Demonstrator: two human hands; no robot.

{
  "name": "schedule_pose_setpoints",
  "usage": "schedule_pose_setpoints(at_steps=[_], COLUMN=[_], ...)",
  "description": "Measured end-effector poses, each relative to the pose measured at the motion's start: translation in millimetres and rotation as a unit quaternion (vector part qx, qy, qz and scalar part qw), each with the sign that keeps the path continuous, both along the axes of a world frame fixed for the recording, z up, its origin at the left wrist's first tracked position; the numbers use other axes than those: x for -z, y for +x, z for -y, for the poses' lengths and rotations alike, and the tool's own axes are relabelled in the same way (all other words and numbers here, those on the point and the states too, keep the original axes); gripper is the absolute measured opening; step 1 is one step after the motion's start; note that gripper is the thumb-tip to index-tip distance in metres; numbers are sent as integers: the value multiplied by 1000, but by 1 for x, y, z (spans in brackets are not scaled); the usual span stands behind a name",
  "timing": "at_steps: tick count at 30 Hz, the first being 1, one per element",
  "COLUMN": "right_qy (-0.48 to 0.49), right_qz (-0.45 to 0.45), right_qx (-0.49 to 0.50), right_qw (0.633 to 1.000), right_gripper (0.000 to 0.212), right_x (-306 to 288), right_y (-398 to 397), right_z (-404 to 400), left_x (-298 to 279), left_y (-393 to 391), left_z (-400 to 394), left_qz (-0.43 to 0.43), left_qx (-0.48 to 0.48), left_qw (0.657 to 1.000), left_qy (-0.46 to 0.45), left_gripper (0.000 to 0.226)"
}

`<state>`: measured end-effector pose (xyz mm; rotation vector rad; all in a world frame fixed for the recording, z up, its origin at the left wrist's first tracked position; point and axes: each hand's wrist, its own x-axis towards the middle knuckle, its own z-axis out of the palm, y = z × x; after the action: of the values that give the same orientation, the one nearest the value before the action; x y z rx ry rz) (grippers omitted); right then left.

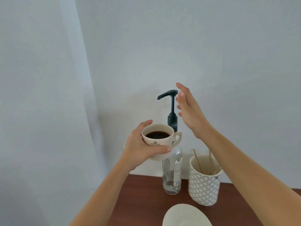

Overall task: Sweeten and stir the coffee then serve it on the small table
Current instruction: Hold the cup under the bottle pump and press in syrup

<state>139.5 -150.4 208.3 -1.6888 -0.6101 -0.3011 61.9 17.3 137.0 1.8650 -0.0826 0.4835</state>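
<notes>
While gripped around its body by the left hand (143,149), coffee cup (157,141) held off the table, short of the spout at 12 o'clock. Behind, syrup pump bottle (172,160), upright long axis. Farthest, right hand (189,110): open, empty, nearer pump head (167,94), at its 3 o'clock.

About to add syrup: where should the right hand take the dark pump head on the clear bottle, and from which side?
Press on the flat rounded top of the dark plastic pump head, directly over its stem, coming from above and the right. The open right hand is beside it there. The spout points left over the cream coffee cup held by the left hand, so keep that side clear.
</notes>
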Motion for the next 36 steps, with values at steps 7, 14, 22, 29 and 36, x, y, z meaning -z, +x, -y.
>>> schedule_pose_setpoints(at_steps=[7, 14, 22, 29, 36], right_qy=[51, 114, 153, 112, 90], right_qz=[-54, -28, -42, -4, 19], right_qx=[-1, 32, 15, 49, 59], right_qw=[997, 993, 987, 993, 994], right_gripper=[46, 28, 20, 16, 22], right_x=[-25, -17, -16, -11, -13], right_y=[7, 21, 26, 33, 31], right_z=[-35, -45, -46, -44, -43], left_x=[-40, -54, -52, -49, -50], left_y=[21, 33, 40, 43, 43], left_z=[-11, -18, -18, -13, -11], left_qz=[-1, 0, 0, 0, 4], left_qx=[-4, -6, -4, -4, -4], left_qw=[1000, 1000, 1000, 1000, 1000], left_qy=[-14, -13, -12, -14, -16], left_gripper=[118, 117, 119, 118, 119])
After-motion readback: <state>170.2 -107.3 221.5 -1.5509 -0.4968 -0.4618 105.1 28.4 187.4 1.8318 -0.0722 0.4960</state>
